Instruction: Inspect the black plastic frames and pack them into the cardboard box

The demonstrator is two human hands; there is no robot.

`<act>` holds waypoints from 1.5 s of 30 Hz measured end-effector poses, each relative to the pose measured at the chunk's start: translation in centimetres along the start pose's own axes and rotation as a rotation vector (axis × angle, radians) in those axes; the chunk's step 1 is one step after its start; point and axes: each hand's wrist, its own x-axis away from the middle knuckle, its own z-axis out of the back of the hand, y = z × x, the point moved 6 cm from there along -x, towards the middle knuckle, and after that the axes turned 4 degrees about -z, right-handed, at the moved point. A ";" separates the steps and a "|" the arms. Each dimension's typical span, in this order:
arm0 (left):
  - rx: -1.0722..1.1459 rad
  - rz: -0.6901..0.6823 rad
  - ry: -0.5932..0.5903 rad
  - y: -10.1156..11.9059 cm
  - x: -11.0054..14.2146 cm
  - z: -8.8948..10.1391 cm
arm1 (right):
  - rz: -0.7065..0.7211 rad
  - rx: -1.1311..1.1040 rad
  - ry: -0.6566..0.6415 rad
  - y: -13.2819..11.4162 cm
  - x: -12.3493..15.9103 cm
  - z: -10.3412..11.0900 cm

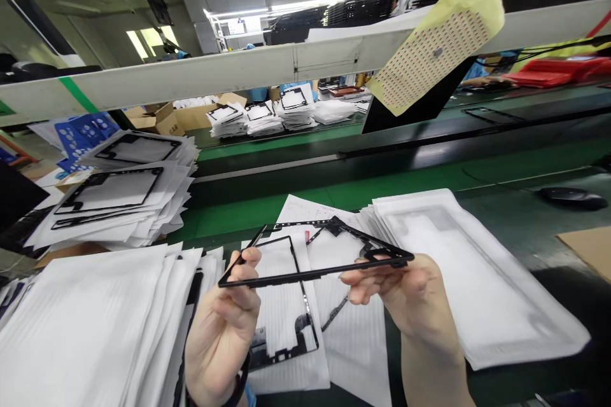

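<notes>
Head view: both hands, left [224,331] and right [410,299], pinch the black frame [305,276] above white sheets [353,343]; even, light support (it looks thin) should prevent flexing.

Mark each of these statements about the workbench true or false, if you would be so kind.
1. Both the left hand and the right hand hold the raised black frame. True.
2. The yellow dotted sheet lies flat beneath the hands. False: it hangs aslant in front of the white rail.
3. Another black frame lies below the raised one, on a white sheet. True.
4. The left wrist is bare. False: it wears a dark band.
5. A strip of green tape crosses the rail toward the picture's left side. True.
</notes>
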 end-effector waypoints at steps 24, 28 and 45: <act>-1.007 -0.237 -0.213 3.1 -1.2 1.2 | -0.145 -0.053 -0.183 -1.8 1.5 -0.1; -1.105 -0.290 -0.192 3.6 -0.4 1.3 | -0.131 0.035 -0.277 -2.3 1.5 0.0; -1.580 -0.549 0.043 4.1 -2.0 -0.4 | -0.240 0.774 -0.119 0.2 -0.4 3.8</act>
